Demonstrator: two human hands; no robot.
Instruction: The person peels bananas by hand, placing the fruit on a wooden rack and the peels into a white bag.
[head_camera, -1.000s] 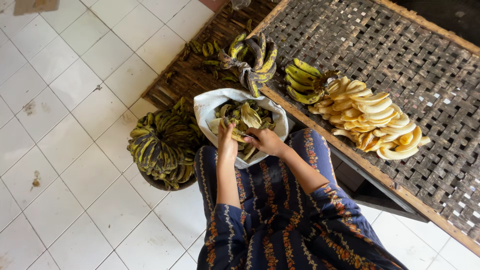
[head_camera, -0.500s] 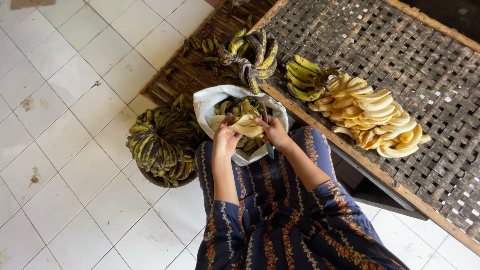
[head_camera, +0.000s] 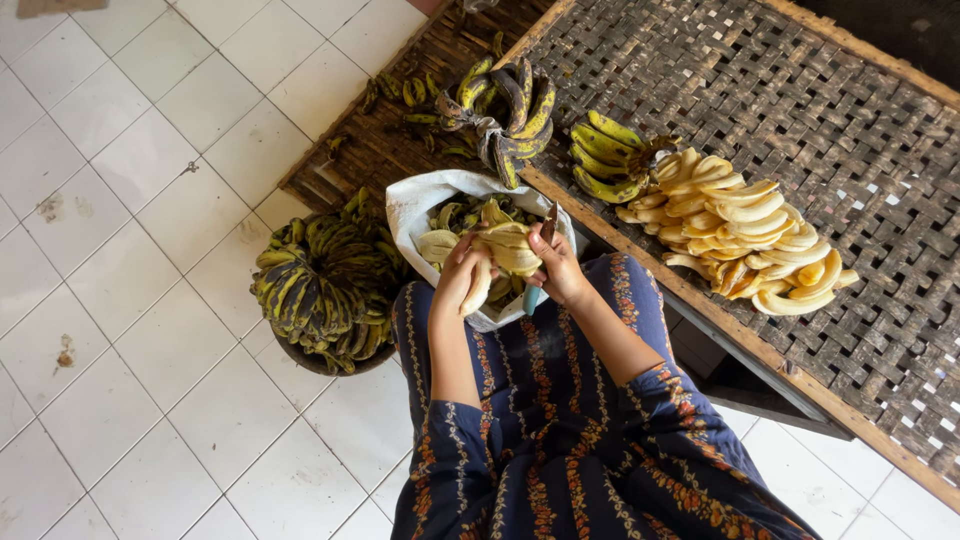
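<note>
- Banana (head_camera: 505, 250), half-peeled, sits at frame centre over the white sack (head_camera: 420, 205); we judge it light, soft and slippery where bared, best gripped on the remaining skin.
- Our left hand (head_camera: 460, 280) is wrapped around the banana; our right hand (head_camera: 558, 268) is closed on a knife (head_camera: 547, 225), its blade against the fruit.
- We count one woven rack (head_camera: 800, 90) at upper right, one heap of peeled bananas (head_camera: 745, 230), one basket of dark bunches (head_camera: 320, 285) at left, and two unpeeled bunches (head_camera: 510, 105) up top.
</note>
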